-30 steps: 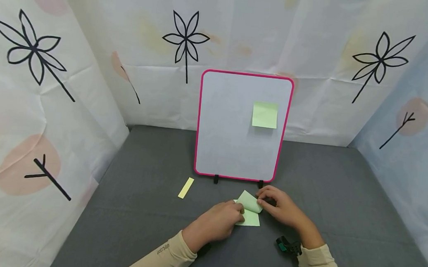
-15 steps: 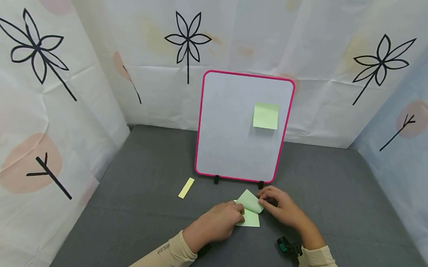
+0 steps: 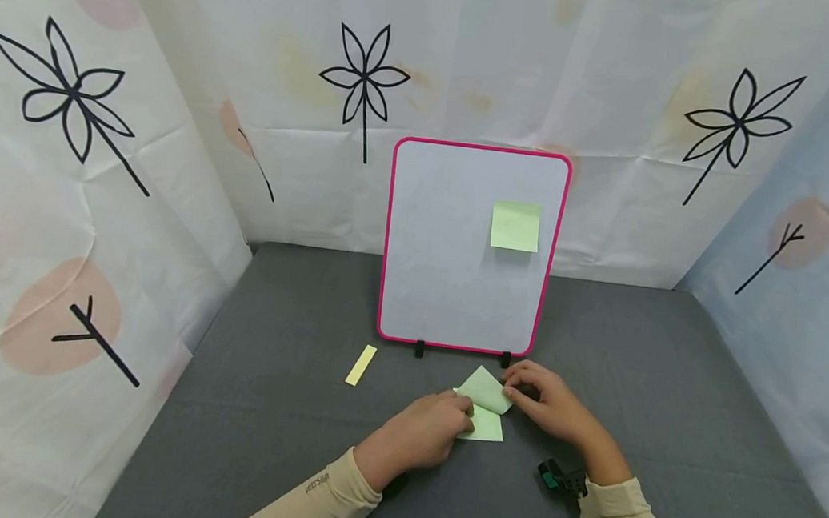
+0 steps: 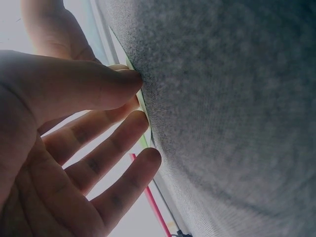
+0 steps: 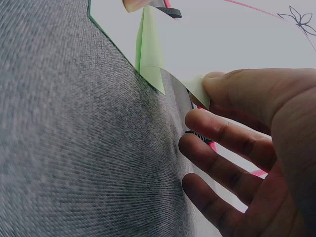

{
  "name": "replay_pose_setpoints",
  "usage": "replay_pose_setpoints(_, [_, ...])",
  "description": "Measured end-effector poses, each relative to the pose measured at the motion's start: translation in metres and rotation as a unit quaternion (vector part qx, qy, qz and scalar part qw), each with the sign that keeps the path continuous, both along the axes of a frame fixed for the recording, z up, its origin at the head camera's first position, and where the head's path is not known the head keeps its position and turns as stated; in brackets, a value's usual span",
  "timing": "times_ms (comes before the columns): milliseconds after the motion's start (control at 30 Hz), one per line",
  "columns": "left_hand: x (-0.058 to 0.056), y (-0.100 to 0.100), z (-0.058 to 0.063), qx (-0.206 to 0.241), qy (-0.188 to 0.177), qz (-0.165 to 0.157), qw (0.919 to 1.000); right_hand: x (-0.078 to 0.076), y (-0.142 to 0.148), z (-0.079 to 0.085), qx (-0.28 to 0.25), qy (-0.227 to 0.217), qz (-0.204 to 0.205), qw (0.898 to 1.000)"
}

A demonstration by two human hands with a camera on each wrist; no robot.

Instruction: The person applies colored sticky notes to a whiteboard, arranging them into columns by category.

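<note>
Light green sticky notes (image 3: 487, 427) lie on the grey cloth in front of the whiteboard. My left hand (image 3: 426, 428) rests on their left side, fingertips and thumb pressing down; the left wrist view shows the thumb (image 4: 98, 89) at the paper's edge, other fingers spread beyond it. A top sheet (image 3: 483, 387) is lifted and bent back over the lower one. My right hand (image 3: 552, 405) pinches its right corner between thumb and index finger. In the right wrist view that sheet (image 5: 150, 49) curls up from the cloth, the other right fingers loosely bent below.
A pink-framed whiteboard (image 3: 444, 253) stands behind the hands on small black feet (image 3: 419, 348). One green sticky note (image 3: 515, 226) is on its right side. A narrow pale yellow strip (image 3: 360, 365) lies left of the hands. Patterned fabric walls (image 3: 202, 100) enclose the table.
The right hand has shifted slightly right with the pinched corner, and the lifted sheet's top point moves a little up and right. The left hand has stayed in place.
</note>
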State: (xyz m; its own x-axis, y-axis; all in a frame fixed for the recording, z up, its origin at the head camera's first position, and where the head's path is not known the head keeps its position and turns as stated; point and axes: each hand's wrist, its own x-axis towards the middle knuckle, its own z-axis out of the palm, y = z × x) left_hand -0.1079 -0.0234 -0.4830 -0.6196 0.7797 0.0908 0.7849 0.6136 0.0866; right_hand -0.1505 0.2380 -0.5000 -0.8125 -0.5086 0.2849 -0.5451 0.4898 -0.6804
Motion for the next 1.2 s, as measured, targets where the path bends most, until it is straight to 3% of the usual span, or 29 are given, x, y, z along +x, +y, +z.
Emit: replay_pose_setpoints(1200, [-0.0011, -0.0007, -0.0013, -0.001, 0.013, -0.012, 0.9998, 0.0003, 0.0043, 0.0012, 0.005, 0.008, -0.027, 1.0])
